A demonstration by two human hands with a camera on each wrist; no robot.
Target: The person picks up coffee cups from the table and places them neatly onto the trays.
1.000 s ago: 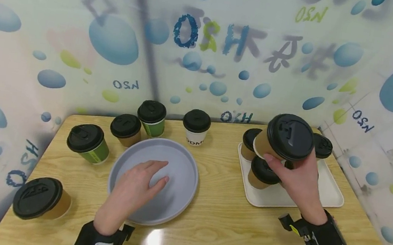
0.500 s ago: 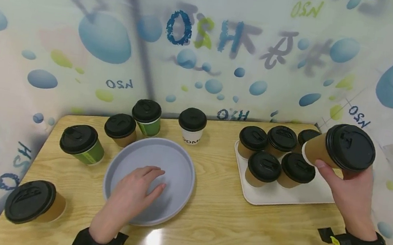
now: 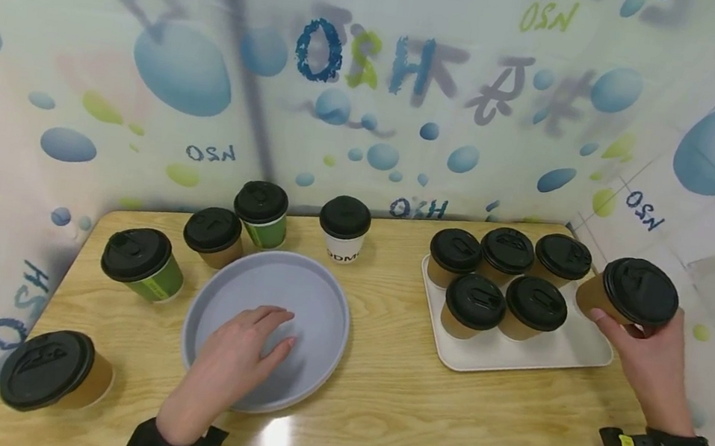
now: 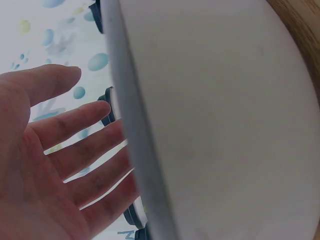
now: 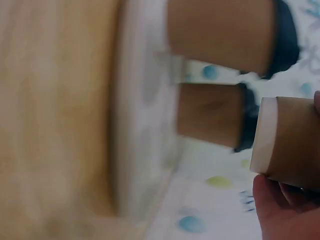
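Note:
My right hand [image 3: 654,360] grips a brown paper coffee cup [image 3: 638,292] with a black lid, thumb on its near side. It is held over the right end of the white rectangular tray [image 3: 575,346]. The right wrist view shows the cup's pale base [image 5: 265,135] apart from the tray. Several brown lidded cups [image 3: 532,306] stand on the tray's left and middle. Over the round grey tray [image 3: 310,296] hovers my left hand [image 3: 238,358], fingers extended and holding nothing. In the left wrist view, the fingertips are partly hidden behind the tray's rim [image 4: 137,115].
Around the round tray's back and left stand a white cup [image 3: 344,229], green cups [image 3: 265,222] [image 3: 149,263] and a small brown cup [image 3: 215,237]. A large brown cup [image 3: 56,372] is at the table's left edge. A patterned wall [image 3: 373,104] rises behind the wooden table [image 3: 413,419].
My right hand has carried the coffee cup rightward from above the other cups, then lowered it toward the white tray's right end. My left hand has stayed over the round tray.

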